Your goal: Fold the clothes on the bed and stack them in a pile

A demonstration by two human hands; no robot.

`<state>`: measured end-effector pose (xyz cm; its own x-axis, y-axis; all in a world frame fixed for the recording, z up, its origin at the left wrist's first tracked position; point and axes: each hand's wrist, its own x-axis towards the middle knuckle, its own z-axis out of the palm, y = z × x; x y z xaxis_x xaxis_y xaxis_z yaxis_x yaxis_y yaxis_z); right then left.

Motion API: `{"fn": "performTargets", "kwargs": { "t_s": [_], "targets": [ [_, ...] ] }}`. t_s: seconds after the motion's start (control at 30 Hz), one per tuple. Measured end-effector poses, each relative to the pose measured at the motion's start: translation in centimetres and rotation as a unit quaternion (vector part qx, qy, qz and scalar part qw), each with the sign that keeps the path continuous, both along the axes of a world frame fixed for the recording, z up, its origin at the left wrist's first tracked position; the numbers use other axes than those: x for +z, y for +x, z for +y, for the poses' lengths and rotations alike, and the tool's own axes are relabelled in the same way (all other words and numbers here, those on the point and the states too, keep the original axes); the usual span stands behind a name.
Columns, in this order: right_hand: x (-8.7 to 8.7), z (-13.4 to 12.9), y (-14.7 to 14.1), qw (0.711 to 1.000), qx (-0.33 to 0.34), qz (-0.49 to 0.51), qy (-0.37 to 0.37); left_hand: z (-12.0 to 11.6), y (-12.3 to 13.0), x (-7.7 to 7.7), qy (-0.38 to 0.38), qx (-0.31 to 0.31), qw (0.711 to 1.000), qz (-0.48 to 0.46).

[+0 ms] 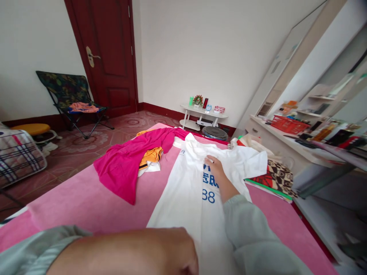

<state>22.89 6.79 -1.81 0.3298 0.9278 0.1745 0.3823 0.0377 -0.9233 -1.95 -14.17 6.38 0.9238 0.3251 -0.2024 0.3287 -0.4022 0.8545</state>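
A white T-shirt [177,198] with blue lettering and the number 88 lies spread lengthwise on the pink bed cover [74,194]. A straight vertical edge runs down its front and cuts off part of the print. My right hand [214,168] is at the upper chest below the collar, its fingers drawn together on the cloth. Close to the camera, my left hand [174,248] is curled at the lower part of the shirt; its fingertips are mostly hidden. Left of the shirt lies a bright pink garment [123,160], with a yellow-orange piece of clothing [151,156] beside it.
Patterned bags [278,177] and folded fabric lie at the bed's right edge. A dresser with a red basket [288,124] and bottles stands on the right. Behind the bed is a small white table [203,110]; a folding chair [77,107] stands by the red door [110,49].
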Motion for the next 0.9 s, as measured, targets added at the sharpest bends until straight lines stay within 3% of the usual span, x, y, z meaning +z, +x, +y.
{"fn": "performTargets", "kwargs": {
  "t_s": [0.07,0.13,0.2,0.27,0.4,0.53,0.6,0.7,0.77,0.9],
  "targets": [
    [-0.6,-0.3,0.0,0.999,0.006,-0.021,0.024,2.5,2.1,0.4,0.099,0.091,0.991,0.017],
    [-0.9,-0.5,0.0,0.998,0.010,-0.040,0.044,5.7,4.0,-0.2,0.222,0.201,0.954,-0.002],
    [-1.1,-0.8,0.0,0.995,0.006,-0.067,0.070,9.2,5.0,-2.0,0.304,0.275,0.912,-0.023],
    [-1.4,-1.1,0.1,0.991,-0.016,-0.089,0.099,12.2,5.1,-4.4,0.342,0.334,0.878,0.025],
    [-1.9,-1.1,0.5,0.977,-0.121,-0.107,0.137,14.7,4.3,-7.9,0.363,0.343,0.858,0.117],
    [-0.7,0.7,1.6,0.936,-0.213,-0.198,0.200,14.3,4.4,-8.3,0.398,0.355,0.834,0.140],
    [0.6,2.3,2.3,0.931,-0.199,-0.255,0.169,14.2,4.6,-8.3,0.405,0.354,0.830,0.145],
    [2.1,5.3,3.1,0.941,-0.118,-0.313,0.048,14.3,4.7,-8.3,0.407,0.353,0.830,0.145],
    [2.3,7.2,3.2,0.940,-0.073,-0.333,-0.011,14.5,4.6,-8.5,0.406,0.354,0.830,0.142],
    [1.9,9.7,2.7,0.929,-0.043,-0.357,-0.090,14.5,4.6,-8.6,0.400,0.355,0.834,0.139]
  ]
}}
